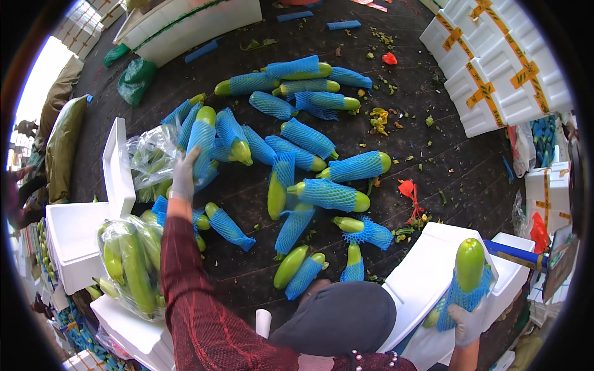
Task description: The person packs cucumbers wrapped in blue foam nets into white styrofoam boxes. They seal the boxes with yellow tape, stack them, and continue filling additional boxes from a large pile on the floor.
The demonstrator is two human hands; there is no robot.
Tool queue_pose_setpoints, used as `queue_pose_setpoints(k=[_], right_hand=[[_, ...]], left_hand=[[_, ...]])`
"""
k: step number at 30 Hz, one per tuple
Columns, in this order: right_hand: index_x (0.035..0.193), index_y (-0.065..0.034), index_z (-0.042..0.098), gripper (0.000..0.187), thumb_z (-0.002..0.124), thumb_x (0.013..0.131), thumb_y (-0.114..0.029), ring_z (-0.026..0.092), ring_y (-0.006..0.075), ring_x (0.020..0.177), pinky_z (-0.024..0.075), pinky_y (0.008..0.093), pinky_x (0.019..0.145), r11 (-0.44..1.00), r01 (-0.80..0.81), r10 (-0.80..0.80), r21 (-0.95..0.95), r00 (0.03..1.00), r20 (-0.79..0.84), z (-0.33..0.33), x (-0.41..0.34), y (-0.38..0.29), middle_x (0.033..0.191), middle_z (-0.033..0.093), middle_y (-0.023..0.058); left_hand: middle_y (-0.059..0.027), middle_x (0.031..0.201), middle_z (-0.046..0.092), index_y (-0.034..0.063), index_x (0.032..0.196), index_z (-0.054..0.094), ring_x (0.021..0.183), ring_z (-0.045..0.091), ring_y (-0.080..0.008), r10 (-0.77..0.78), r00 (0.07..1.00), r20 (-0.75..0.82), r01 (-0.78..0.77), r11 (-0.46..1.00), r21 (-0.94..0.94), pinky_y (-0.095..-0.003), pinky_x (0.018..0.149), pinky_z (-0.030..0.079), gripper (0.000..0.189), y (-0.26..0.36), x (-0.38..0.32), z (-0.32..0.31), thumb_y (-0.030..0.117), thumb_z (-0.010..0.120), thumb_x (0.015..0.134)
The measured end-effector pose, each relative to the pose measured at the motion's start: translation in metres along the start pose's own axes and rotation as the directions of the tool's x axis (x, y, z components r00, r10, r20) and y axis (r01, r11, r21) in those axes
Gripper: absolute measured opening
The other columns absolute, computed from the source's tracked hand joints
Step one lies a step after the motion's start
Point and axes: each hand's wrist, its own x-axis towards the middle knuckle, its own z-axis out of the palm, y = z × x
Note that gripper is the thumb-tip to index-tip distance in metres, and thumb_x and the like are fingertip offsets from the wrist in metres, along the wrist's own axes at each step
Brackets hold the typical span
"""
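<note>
Wearing a pale glove, my left hand (184,174) rests against a green zucchini in a blue foam net sleeve (202,139), at the left of the pile; the finger grip is partly hidden. At the lower right my gloved right hand (466,322) holds another zucchini (469,259), upright, its lower part in a blue foam net and its top end bare. Beside that hand lies a white foam box lid (431,259). Many netted zucchini (329,195) lie scattered on the dark floor between my hands, and a bare one (291,266) lies near my foot.
Clear plastic bags of zucchini (134,264) stand at left by an open white foam box (76,236). Taped white foam boxes (501,69) are stacked upper right. A blue-handled tool (513,255) crosses a box at right. Green bags (137,81), red plastic scraps (408,190) and plant debris lie about.
</note>
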Motion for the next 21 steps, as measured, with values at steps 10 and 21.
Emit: queue_pose_setpoints(k=[10, 21], right_hand=[[0.139, 0.0032, 0.061, 0.053, 0.073, 0.091, -0.015, 0.071, 0.0204, 0.109, 0.0578, 0.0352, 0.096, 0.942, 0.154, -0.097, 0.298, 0.976, -0.197, -0.101, -0.094, 0.087, 0.123, 0.072, 0.0111], [0.124, 0.0003, 0.070, 0.045, 0.082, 0.091, -0.027, 0.072, 0.0146, 0.088, 0.0594, 0.0304, 0.080, 0.743, 0.324, -0.031, 0.585, 0.891, -0.454, -0.203, -0.114, 0.164, 0.102, 0.074, 0.0056]], left_hand=[[-0.0133, 0.114, 0.068, -0.0003, 0.150, 0.049, 0.102, 0.067, -0.0271, 0.251, 0.766, 0.591, 0.277, 0.702, -0.657, -0.0413, 0.095, 0.057, 0.079, -0.021, -0.237, 0.088, 0.061, 0.058, 0.101], [-0.0098, 0.114, 0.071, -0.0030, 0.139, 0.058, 0.098, 0.068, -0.0177, 0.472, 0.339, 0.814, -0.474, 0.833, -0.286, -0.0328, 0.088, 0.056, 0.059, 0.195, -0.440, 0.234, 0.032, 0.072, 0.093]])
